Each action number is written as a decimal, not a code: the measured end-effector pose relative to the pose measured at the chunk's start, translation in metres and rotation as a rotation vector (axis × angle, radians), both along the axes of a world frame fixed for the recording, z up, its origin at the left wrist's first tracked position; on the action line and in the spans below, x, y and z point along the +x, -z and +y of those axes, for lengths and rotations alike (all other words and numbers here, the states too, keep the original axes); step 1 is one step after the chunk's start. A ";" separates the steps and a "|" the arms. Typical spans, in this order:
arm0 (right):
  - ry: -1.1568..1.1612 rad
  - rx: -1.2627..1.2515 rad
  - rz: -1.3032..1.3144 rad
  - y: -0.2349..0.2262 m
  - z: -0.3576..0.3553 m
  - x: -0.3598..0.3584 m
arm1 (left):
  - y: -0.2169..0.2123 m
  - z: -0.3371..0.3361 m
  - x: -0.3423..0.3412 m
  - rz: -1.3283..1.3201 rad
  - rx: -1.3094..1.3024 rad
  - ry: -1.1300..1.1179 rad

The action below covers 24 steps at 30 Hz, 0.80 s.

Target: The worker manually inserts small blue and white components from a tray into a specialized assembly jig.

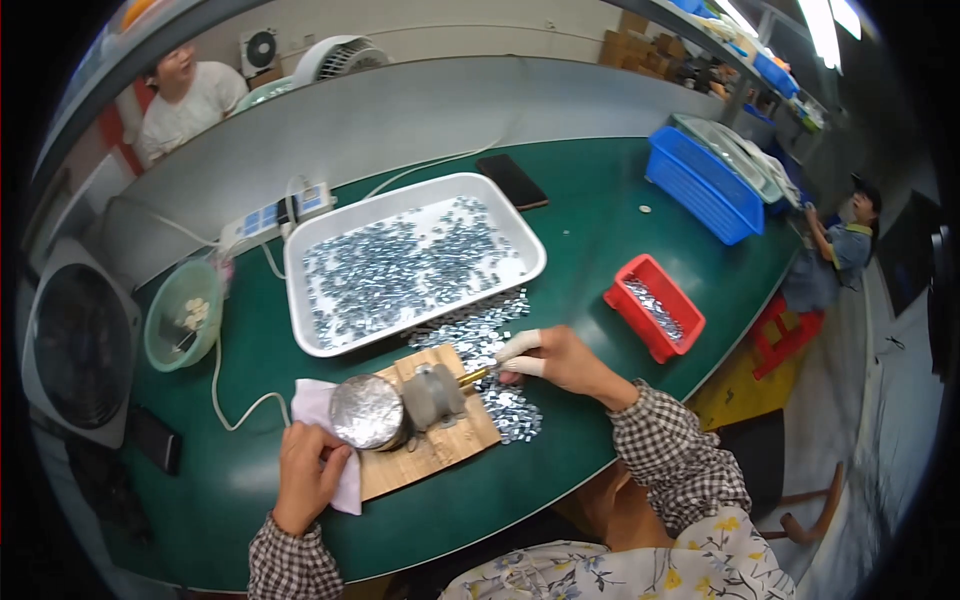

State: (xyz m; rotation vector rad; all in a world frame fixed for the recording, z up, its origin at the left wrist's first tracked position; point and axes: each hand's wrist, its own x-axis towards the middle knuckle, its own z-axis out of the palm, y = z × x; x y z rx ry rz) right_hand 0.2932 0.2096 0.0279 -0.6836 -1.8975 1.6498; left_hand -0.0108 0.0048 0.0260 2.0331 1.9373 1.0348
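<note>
A wooden board [430,462] lies on the green table with a small grey motor-like block [435,396] fixed on it. From its right side sticks a thin brass shaft [473,378]. My right hand [565,362], with white covers on its fingertips, pinches at the shaft's tip; whatever small piece sits between the fingers is too small to make out. Left of the block stands a round drum with a crinkled silvery top [367,411]. My left hand [312,470] is closed on a pale pink cloth [345,490] beside the drum. Small shiny metal pieces [510,412] lie heaped under my right hand.
A white tray [536,262] of similar pieces stands behind the board. To the right are a red bin [684,345] with pieces and a blue basket [705,190]. A green bowl [163,350], fan [80,340], power strip [262,222] and black phone [512,181] are around. Two people are farther off.
</note>
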 end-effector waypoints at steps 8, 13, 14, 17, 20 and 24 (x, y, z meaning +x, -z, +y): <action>0.055 -0.114 0.033 0.004 0.003 0.020 | 0.005 0.007 0.007 0.003 0.021 0.023; 0.067 -0.124 0.048 0.005 0.003 0.012 | 0.006 0.007 0.006 -0.003 0.028 0.004; 0.068 -0.117 0.045 0.006 0.004 0.012 | 0.006 0.007 0.006 -0.003 0.031 -0.010; 0.066 -0.101 0.041 0.009 0.004 0.011 | 0.007 0.009 0.006 0.001 0.031 -0.011; 0.073 -0.128 0.049 0.009 0.003 0.011 | 0.008 0.010 0.005 -0.002 0.034 -0.005; 0.071 -0.130 0.072 0.010 0.000 0.009 | 0.007 0.009 0.006 -0.006 0.038 -0.003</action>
